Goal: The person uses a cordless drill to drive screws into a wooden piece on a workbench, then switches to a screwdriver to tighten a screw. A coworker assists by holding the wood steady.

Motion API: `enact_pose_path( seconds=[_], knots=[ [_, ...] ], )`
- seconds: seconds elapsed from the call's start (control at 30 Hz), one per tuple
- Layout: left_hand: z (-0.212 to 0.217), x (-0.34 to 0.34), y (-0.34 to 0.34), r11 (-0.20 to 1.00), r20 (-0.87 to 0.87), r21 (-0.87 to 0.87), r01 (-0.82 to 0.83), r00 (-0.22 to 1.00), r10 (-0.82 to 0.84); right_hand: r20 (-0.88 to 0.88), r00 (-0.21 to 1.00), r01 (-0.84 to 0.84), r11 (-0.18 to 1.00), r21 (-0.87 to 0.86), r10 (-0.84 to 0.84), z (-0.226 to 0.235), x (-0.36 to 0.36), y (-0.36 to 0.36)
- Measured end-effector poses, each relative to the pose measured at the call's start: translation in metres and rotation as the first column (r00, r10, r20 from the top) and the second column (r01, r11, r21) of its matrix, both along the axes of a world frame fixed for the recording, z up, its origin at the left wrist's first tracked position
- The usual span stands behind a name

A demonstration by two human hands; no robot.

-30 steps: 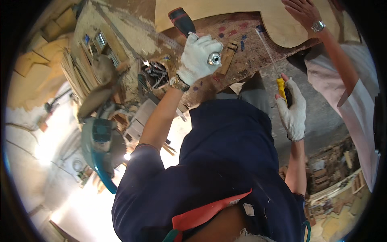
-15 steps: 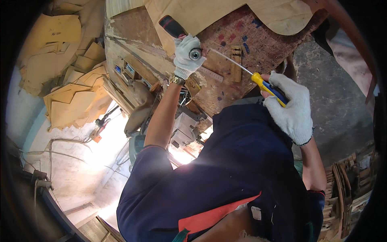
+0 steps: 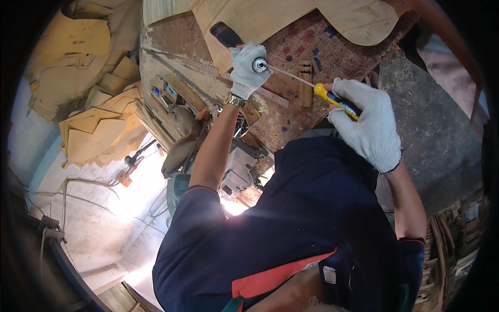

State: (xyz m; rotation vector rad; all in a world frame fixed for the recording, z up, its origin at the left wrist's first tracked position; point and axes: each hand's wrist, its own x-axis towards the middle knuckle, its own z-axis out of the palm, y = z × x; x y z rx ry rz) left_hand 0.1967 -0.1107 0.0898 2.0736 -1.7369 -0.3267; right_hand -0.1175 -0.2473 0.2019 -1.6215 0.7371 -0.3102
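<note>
My white-gloved left hand (image 3: 248, 70) is closed around a tool with a black handle with red trim (image 3: 225, 34). A round metal end with a dark hole (image 3: 260, 65) shows at the glove's right side; how it joins the handle is hidden. In my gloved right hand (image 3: 371, 122) is a screwdriver (image 3: 338, 103) with a yellow and blue handle, gripped by thumb and fingers. Its thin shaft points up and left, and the tip reaches the edge of the metal end. Whether it touches or enters the hole, I cannot tell.
Beneath the hands is a worn, paint-stained workbench (image 3: 291, 122) with a ruler (image 3: 274, 97), a small wooden block (image 3: 305, 83) and large tan sheets (image 3: 260, 18). Cut tan pieces (image 3: 96, 132) are piled at left. A machine (image 3: 239, 166) stands below my left forearm.
The screwdriver and my right hand have moved left and slightly up, bringing the tip to the round metal end. My left hand has shifted slightly right in view, still holding the black-handled tool.
</note>
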Motion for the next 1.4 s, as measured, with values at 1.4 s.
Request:
enact_pose_path(
  seconds=[1.4],
  knots=[
    [-0.015, 0.009, 0.010, 0.999, -0.034, -0.031, 0.016, 0.999, -0.017, -0.149, 0.954, -0.298, 0.864, -0.405, 0.259, 0.024, 0.096, -0.063]
  ],
)
